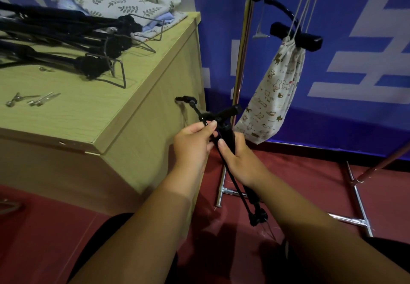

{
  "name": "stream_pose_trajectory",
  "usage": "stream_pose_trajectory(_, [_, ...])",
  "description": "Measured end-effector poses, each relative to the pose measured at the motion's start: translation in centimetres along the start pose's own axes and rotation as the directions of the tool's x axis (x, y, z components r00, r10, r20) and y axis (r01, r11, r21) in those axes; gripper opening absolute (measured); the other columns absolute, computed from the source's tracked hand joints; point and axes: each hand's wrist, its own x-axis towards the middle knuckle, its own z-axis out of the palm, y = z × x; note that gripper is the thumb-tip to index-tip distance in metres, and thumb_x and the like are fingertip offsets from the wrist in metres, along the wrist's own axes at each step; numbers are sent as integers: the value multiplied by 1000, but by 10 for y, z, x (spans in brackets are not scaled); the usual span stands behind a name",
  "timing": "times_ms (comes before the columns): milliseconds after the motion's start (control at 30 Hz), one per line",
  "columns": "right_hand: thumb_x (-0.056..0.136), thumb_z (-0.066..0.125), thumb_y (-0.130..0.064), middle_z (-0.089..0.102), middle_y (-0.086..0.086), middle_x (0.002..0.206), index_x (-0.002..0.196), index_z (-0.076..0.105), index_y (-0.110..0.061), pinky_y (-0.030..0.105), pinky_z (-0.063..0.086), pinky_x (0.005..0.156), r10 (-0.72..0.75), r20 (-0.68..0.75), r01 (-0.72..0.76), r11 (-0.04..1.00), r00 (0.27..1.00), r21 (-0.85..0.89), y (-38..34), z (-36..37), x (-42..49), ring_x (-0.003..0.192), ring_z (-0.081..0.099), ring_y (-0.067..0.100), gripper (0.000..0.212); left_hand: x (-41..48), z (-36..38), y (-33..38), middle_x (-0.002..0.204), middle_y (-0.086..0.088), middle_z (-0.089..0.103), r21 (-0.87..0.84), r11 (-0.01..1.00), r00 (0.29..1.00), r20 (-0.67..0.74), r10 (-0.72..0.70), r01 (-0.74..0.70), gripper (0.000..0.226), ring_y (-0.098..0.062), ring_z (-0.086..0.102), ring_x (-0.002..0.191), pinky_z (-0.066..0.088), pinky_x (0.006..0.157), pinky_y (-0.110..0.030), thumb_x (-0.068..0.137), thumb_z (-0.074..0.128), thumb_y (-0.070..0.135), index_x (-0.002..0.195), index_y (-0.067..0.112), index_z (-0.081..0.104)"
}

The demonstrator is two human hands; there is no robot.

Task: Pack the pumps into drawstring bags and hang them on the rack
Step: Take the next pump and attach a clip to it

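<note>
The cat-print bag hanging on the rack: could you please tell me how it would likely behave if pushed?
The cat-print bag hangs from thin cords, so it would probably swing freely. Its cloth looks soft, yet the pump handle poking out suggests a stiff core inside. It hangs slanted toward the rack pole, so it might knock against it.

Wooden cabinet point(137, 115) on red floor point(299, 172), blue wall point(332, 117) behind.

The scene is dimly lit, with soft shadows cast at lower centre. Edges are bowed by distortion.
</note>
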Motion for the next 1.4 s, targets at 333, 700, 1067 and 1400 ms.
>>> stream_pose_trajectory(333, [106, 55, -62, 67, 3, 116, 129, 50, -27, 40, 54, 90, 16, 34, -11, 992, 999, -124, 19, 5, 2, 105, 67, 20, 42, 14, -9, -3, 107, -15, 80, 74, 996, 998, -29, 48, -46, 25, -27, 80, 95, 66, 83, -37, 93, 80, 9, 115, 1, 73])
stream_pose_trajectory(700, [103, 62, -61, 67, 1, 89, 123, 53, -28, 27, 46, 66, 55, 56, -41, 972, 997, -233, 24, -1, 6, 78, 64, 13, 40, 23, -14, 3, 95, 7, 81, 261, 956, 989, -21, 145, -135, 17, 1, 75, 79, 54, 74, -25, 91, 83, 28, 107, 26, 76])
stream_pose_trajectory(1067, [90, 59, -79, 65, -2, 86, 105, 57, -46, 41, 51, 77, 92, 75, -90, 995, 993, -34, 22, -17, 10, 75, 61, 11, 36, 25, -15, 1, 117, 5, 79, 383, 911, 955, 295, 35, -152, 35, -17, 73, 114, 54, 109, -47, 87, 86, 33, 120, 35, 75])
stream_pose_trajectory(1400, [83, 68, -78, 74, -8, 105, 117, 61, -49, 45, 59, 95, 171, 151, -156, 982, 974, -106, 13, -31, 7, 97, 72, 14, 45, 29, -14, -8, 95, 5, 80, 397, 903, 942, 335, 21, -161, 22, -9, 73, 90, 55, 96, -34, 91, 81, 10, 103, 27, 75])
